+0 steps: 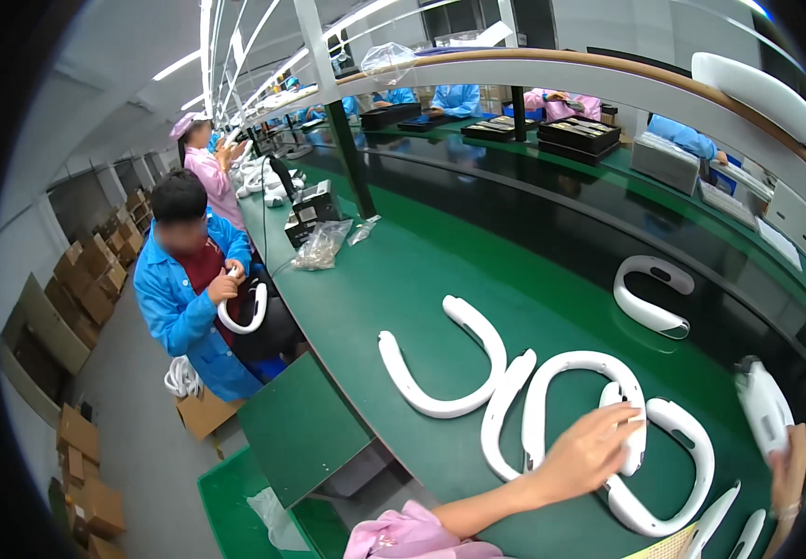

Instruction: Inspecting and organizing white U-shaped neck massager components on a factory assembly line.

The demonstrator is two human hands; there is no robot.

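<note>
My left hand [587, 454], its arm in a pink sleeve, reaches over several white U-shaped neck fans lying on the green bench. Its fingers are closed on the end of one white neck fan [582, 363], which overlaps its neighbours. At the far right my right hand [790, 466] grips another white neck fan [764, 405], raised and seen nearly edge-on, slightly blurred. To the left of my left hand lie a neck fan [449, 406] and a second curved one [494, 421]. Beyond the hands, a neck fan [628, 296] sits on the dark belt.
The green workbench [347, 307] runs away along a dark conveyor belt [552, 210]. A plastic bag of small parts [322, 246] lies farther up. At left, a co-worker in blue [189, 289] holds a neck fan. Below the bench edge stands a green bin [235, 508]. An overhead rail [608, 70] crosses above.
</note>
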